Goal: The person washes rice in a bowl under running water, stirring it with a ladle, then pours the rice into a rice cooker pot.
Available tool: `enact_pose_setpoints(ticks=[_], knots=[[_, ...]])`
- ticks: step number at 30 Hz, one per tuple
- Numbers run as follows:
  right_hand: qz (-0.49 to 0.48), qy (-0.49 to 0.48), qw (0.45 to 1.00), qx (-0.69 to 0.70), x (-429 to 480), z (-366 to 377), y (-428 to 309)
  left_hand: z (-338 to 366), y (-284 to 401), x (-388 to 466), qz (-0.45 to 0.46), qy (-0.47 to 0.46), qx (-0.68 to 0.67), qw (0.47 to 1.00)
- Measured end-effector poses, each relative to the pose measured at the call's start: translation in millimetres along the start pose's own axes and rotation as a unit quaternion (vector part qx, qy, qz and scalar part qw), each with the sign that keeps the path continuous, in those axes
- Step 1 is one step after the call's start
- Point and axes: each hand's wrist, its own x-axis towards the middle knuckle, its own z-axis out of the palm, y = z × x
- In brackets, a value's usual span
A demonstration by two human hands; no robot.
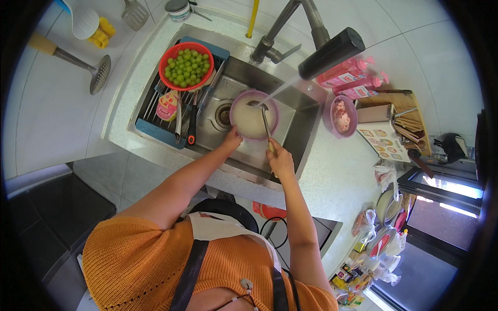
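Observation:
A purple plastic basin [275,125] of cloudy whitish liquid stands in the stainless steel sink [286,116]. My left hand [232,140] grips the basin's near-left rim; some of its fingers are hidden. In my right hand [281,158] is the handle of a metal ladle [266,120], which reaches over the rim. The ladle's head is at the liquid's surface, partly hidden by the stream. Water [279,90] runs from the black faucet head [330,54] into the basin.
A red colander [161,72] of green grapes [186,67] sits on a drying rack [149,103] over the sink's left side, above a black-handled utensil [192,122]. Right of the sink stand a purple bowl [352,130] of raw meat [341,116] and pink pump bottles [356,83].

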Motion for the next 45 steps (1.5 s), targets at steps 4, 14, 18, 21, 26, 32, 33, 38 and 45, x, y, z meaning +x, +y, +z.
enact_pose_setpoints(ticks=[4, 14, 18, 21, 26, 32, 33, 38, 45], knots=[[0.077, -0.06, 0.995, 0.028, 11, 9, 8, 1, 7, -7, -0.007, -0.005, -0.011, 1.0], [0.153, -0.119, 0.973, 0.127, -18, 28, 6, 4, 7, -5, -0.017, -0.01, -0.066, 0.998], [0.182, -0.141, 0.96, 0.157, -27, 16, -17, 2, 7, -6, -0.017, -0.005, -0.081, 0.997], [0.15, -0.122, 0.969, 0.154, -34, 15, -8, 0, 7, -5, -0.019, -0.013, -0.088, 0.996], [0.082, -0.076, 0.994, 0.021, -33, -9, -36, -3, 5, -2, -0.021, -0.026, -0.084, 0.996], [0.068, -0.09, 0.987, -0.116, 2, -5, -37, 0, 12, -9, -0.042, -0.015, -0.073, 0.996], [0.064, -0.089, 0.986, -0.129, 7, -1, -34, 0, 16, -12, -0.04, -0.019, -0.073, 0.996], [0.073, -0.062, 0.989, -0.112, 18, 25, 0, -2, 18, -17, -0.02, -0.037, -0.072, 0.997], [0.315, -0.14, 0.864, 0.367, 2, 14, 18, 0, 6, -3, -0.024, 0.022, -0.083, 0.996]])
